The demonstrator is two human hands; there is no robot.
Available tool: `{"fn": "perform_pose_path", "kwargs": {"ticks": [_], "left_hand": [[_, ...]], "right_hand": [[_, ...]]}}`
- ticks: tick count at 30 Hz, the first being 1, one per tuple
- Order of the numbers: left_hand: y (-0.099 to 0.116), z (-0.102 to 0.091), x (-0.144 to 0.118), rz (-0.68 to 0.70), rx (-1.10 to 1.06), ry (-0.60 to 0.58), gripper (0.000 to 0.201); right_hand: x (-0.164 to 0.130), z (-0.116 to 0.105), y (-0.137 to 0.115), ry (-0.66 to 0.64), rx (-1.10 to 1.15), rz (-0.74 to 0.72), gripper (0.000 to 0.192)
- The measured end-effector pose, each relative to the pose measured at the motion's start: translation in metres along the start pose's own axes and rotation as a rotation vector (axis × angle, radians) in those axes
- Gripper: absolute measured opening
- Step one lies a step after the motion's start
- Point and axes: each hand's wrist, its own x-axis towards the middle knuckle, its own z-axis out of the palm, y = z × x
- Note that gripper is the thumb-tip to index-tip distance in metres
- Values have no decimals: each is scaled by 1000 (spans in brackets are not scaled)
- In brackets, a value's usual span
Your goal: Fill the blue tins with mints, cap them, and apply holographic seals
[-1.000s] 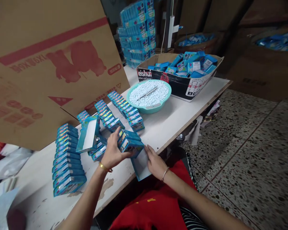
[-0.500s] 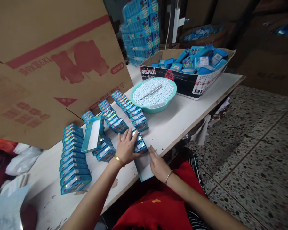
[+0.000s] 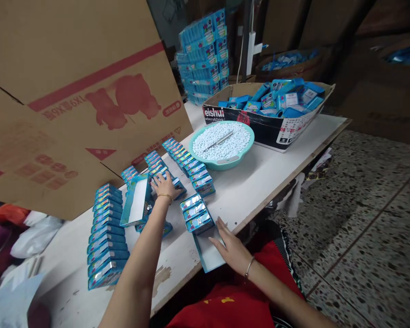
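Observation:
My left hand (image 3: 164,186) reaches over the near end of a row of small blue boxes (image 3: 153,160), its fingers spread across their tops. Whether it grips any is hidden. With my right hand (image 3: 234,248) I hold the side of a shallow blue-edged display tray (image 3: 210,255), thumb over the inside and fingers along the outer wall. Three small blue boxes (image 3: 196,213) stand side by side at the tray's far end; its near part shows a bare white bottom. Left of my left hand, another blue tray (image 3: 136,200), white inside, rests tilted on boxes.
More box rows stand at the left (image 3: 107,237) and centre (image 3: 191,166). A turquoise bowl (image 3: 225,163) holds white pellets and a metal tool. Behind it is a carton (image 3: 276,132) of blue packs. Wrapped stacks (image 3: 203,54) and a large cardboard box (image 3: 71,150) stand at the back.
My left hand has left the boxes in the tray and moved up and left to another row. My right hand stays at the tray's side, its thumb now showing inside. The view has tilted slightly.

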Motion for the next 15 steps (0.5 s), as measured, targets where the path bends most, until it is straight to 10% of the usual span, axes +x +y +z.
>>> {"fn": "perform_pose_path", "kwargs": {"ticks": [11,15], "left_hand": [[-7,-30,-17,122,-112,-24,110],[-19,-55,-38,105,-307,188,110]], "right_hand": [[14,-29,-40,-227,-392,95,52],[18,-30,-49,-226,-407,98,49]]}}
